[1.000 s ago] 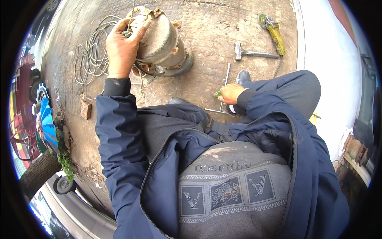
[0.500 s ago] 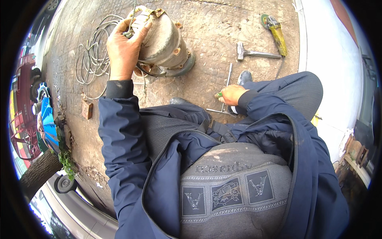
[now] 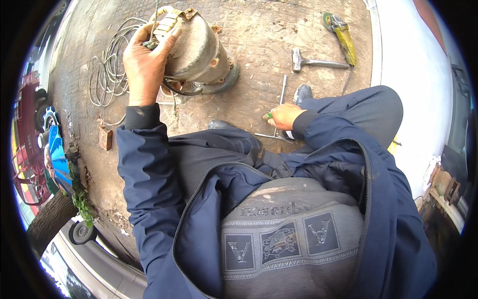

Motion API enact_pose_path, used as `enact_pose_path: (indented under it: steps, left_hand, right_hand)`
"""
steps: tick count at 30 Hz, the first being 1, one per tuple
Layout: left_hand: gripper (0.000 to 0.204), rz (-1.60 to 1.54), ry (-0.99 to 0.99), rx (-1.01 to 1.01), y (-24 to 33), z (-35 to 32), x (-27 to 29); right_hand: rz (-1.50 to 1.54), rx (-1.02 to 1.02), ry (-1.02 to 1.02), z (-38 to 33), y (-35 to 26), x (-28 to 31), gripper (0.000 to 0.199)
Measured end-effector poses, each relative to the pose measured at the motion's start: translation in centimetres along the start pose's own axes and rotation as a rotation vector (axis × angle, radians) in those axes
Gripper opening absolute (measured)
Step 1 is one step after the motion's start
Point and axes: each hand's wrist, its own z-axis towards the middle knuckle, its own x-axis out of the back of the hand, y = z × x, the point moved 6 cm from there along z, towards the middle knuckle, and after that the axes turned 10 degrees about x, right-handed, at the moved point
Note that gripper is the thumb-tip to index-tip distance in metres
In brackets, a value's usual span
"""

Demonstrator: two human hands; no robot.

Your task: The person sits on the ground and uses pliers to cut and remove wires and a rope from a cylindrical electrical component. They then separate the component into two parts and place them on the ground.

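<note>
Both hands are busy as I watch: left hand (image 3: 144,67) clasps the top of the rusty motor housing (image 3: 196,50) lying on the brick pavement (image 3: 259,30) beside coiled cable (image 3: 107,74), while right hand (image 3: 284,116) pinches a green-handled tool (image 3: 269,115) near the cross wrench (image 3: 279,112).

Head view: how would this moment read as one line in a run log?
left hand: gripping top of grey motor | right hand: holding small green-handled tool by cross wrench | nearby: hammer, angle grinder

Rusty grey motor housing (image 3: 196,52), tilted on pavement
</note>
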Motion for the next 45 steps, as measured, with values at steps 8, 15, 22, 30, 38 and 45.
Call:
enact_pose_path:
  steps: [8,15,22,30,38,45]
  left_hand:
    - [0.049,-0.048,0.009,0.027,-0.6,0.0,0.1]
    - [0.050,0.075,0.095,-0.076,-0.6,0.5,0.2]
    - [0.053,-0.092,-0.047,0.050,-1.3,1.5,0.4]
    - [0.043,-0.170,-0.098,0.052,-1.2,3.3,1.6]
    - [0.040,-0.273,-0.103,0.098,-3.2,7.3,3.5]
    - [0.038,-0.321,-0.100,0.165,-5.4,11.2,5.1]
  right_hand:
    - [0.073,-0.097,0.268,0.4,0.8,0.9,0.040]
    - [0.083,-0.145,0.071,1.4,1.5,-1.7,0.042]
    - [0.124,-0.034,0.140,2.7,0.7,-1.9,0.043]
    - [0.314,-0.021,0.188,6.1,2.4,-0.7,0.043]
    - [0.796,-0.187,0.313,11.3,2.4,5.2,0.042]
    - [0.989,-0.214,0.489,14.9,3.1,8.2,0.035]
